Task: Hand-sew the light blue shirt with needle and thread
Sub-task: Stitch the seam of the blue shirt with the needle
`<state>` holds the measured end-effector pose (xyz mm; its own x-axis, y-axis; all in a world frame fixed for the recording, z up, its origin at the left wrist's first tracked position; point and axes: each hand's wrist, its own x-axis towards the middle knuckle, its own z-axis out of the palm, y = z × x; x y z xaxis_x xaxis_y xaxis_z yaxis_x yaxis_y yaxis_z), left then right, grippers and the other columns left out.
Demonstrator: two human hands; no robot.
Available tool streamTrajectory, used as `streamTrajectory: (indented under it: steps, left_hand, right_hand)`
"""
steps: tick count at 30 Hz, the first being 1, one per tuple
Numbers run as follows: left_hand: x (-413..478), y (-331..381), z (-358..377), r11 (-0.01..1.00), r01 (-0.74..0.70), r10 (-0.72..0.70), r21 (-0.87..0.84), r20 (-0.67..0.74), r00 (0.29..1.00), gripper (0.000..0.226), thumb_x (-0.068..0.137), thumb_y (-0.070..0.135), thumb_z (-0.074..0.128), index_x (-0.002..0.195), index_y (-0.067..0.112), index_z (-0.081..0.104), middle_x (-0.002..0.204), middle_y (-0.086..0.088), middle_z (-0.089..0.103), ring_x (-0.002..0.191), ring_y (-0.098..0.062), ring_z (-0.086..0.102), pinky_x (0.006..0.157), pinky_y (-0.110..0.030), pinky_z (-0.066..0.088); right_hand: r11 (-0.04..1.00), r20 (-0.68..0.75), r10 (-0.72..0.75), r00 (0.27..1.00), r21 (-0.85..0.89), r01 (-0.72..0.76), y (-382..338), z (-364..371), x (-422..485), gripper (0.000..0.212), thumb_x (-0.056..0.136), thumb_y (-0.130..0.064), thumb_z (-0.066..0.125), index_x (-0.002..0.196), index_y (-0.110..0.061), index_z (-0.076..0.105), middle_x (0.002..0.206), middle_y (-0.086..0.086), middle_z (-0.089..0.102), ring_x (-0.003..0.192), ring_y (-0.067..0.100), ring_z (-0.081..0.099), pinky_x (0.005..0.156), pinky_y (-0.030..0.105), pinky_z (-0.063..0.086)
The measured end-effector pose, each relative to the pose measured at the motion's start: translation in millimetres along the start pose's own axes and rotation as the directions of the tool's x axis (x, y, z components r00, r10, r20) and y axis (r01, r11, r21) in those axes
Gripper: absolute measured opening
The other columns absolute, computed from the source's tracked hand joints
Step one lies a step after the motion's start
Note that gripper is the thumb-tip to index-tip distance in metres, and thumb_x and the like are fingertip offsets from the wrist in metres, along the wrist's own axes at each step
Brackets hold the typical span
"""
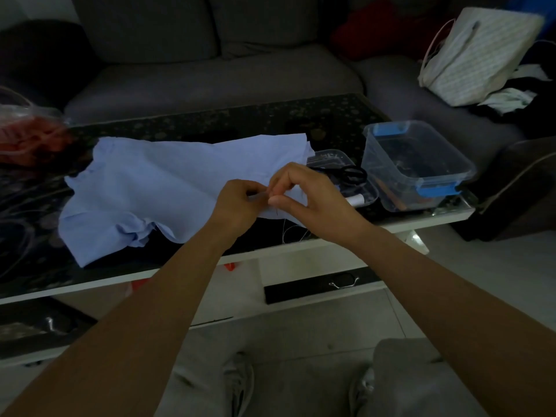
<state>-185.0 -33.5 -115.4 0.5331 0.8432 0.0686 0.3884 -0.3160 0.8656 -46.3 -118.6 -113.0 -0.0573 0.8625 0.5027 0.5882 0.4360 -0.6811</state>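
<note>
The light blue shirt [156,188] lies spread across the dark patterned table [210,124]. Both hands meet at its right edge near the table's front. My left hand [237,203] pinches a fold of the fabric between thumb and fingers. My right hand [304,194] has thumb and forefinger pinched together right beside it, touching the cloth; the needle is too small to make out. Thin white thread [288,230] hangs loose below the shirt's edge over the table front.
A clear lid tray [340,158] with black scissors [352,174] and a white spool lies just right of my hands. A clear box with blue clasps [418,164] stands further right. A red-filled plastic bag [27,136] sits far left. Behind the table stands a grey sofa [210,70].
</note>
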Motion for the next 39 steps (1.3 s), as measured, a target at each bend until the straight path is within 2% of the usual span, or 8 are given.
streamTrajectory:
  steps: [4, 9, 11, 15, 19, 23, 33, 39]
  left_hand:
    - [1.2, -1.9, -3.6, 0.995, 0.027, -0.027, -0.093, 0.001, 1.000, 0.014, 0.089, 0.014, 0.061, 0.087, 0.009, 0.074, 0.083, -0.001, 0.072, 0.079, -0.011, 0.066, 0.074, -0.017, 0.053]
    - [0.6, -1.3, -2.1, 0.974, 0.060, -0.072, -0.218, -0.045, 0.996, 0.010, 0.090, 0.017, 0.063, 0.087, 0.011, 0.071, 0.084, 0.005, 0.067, 0.076, -0.001, 0.060, 0.069, -0.007, 0.049]
    - [0.8, -1.1, -2.5, 0.965, 0.067, -0.084, -0.255, -0.054, 0.995, 0.010, 0.090, 0.017, 0.064, 0.086, 0.011, 0.071, 0.083, 0.005, 0.067, 0.076, -0.002, 0.060, 0.070, -0.008, 0.050]
    - [0.4, 1.2, -1.3, 0.957, 0.084, -0.103, -0.278, -0.053, 0.993, 0.011, 0.089, 0.018, 0.065, 0.087, 0.010, 0.072, 0.085, 0.003, 0.068, 0.077, -0.002, 0.061, 0.068, -0.006, 0.049]
    - [0.0, 3.9, -2.2, 0.953, 0.095, -0.110, -0.287, -0.036, 0.993, 0.014, 0.089, 0.019, 0.064, 0.091, 0.009, 0.074, 0.090, -0.001, 0.071, 0.080, -0.005, 0.063, 0.070, -0.008, 0.050]
    - [-1.9, 6.3, -1.3, 0.939, 0.127, -0.136, -0.319, -0.006, 0.991, 0.013, 0.089, 0.020, 0.064, 0.089, 0.012, 0.074, 0.091, -0.002, 0.071, 0.083, -0.008, 0.064, 0.074, -0.013, 0.052]
    - [-4.6, 8.6, -2.6, 0.894, 0.201, -0.192, -0.400, 0.063, 0.979, 0.009, 0.085, 0.019, 0.068, 0.084, 0.014, 0.075, 0.094, -0.009, 0.073, 0.095, -0.024, 0.067, 0.088, -0.031, 0.054]
    - [-1.0, 7.0, -4.0, 0.889, 0.201, -0.213, -0.410, 0.018, 0.977, 0.012, 0.085, 0.019, 0.068, 0.078, 0.011, 0.074, 0.094, -0.013, 0.072, 0.098, -0.028, 0.066, 0.093, -0.036, 0.052]
  right_hand:
    - [0.802, 0.460, 0.241, 0.855, 0.402, -0.442, -14.6, -14.4, -6.0, 0.008, 0.096, -0.010, 0.055, 0.088, -0.010, 0.052, 0.091, 0.015, 0.073, 0.083, 0.028, 0.070, 0.070, 0.033, 0.054]
    - [0.696, 0.965, 0.204, 0.165, -0.024, -0.717, -21.8, -30.5, -12.3, 0.011, 0.099, -0.009, 0.047, 0.088, -0.012, 0.051, 0.082, 0.003, 0.074, 0.070, 0.015, 0.071, 0.042, 0.014, 0.036]
    - [0.696, 0.981, 0.176, 0.082, -0.065, -0.716, -22.0, -33.5, -13.0, 0.013, 0.100, -0.008, 0.044, 0.089, -0.012, 0.049, 0.080, 0.001, 0.074, 0.068, 0.013, 0.071, 0.039, 0.013, 0.033]
    - [0.600, 0.879, 0.249, 0.405, 0.188, -0.778, -17.5, -38.5, -10.6, 0.008, 0.097, -0.019, 0.047, 0.092, -0.013, 0.048, 0.088, 0.007, 0.074, 0.070, 0.017, 0.071, 0.038, 0.014, 0.031]
    - [0.674, 0.339, 0.515, 0.788, 0.408, -0.616, -9.8, -28.4, -4.6, 0.010, 0.099, -0.013, 0.047, 0.090, -0.015, 0.050, 0.061, 0.004, 0.058, 0.050, 0.010, 0.051, 0.041, 0.018, 0.028]
    - [0.862, -0.051, 0.490, 0.870, 0.174, -0.475, -2.9, -13.3, -0.1, 0.014, 0.097, -0.011, 0.049, 0.085, -0.019, 0.054, 0.056, 0.004, 0.042, 0.050, 0.012, 0.038, 0.050, 0.026, 0.034]
    - [0.905, -0.278, 0.303, 0.912, -0.217, -0.367, 7.9, 6.2, 0.9, 0.015, 0.083, -0.026, 0.074, 0.082, -0.014, 0.066, 0.048, -0.013, 0.040, 0.045, 0.000, 0.046, 0.052, 0.022, 0.032]
    - [0.971, 0.211, 0.238, 0.948, -0.081, -0.226, -13.3, -6.7, 0.4, 0.006, 0.085, -0.014, 0.071, 0.079, -0.016, 0.068, 0.047, -0.014, 0.048, 0.046, 0.002, 0.044, 0.052, 0.013, 0.033]
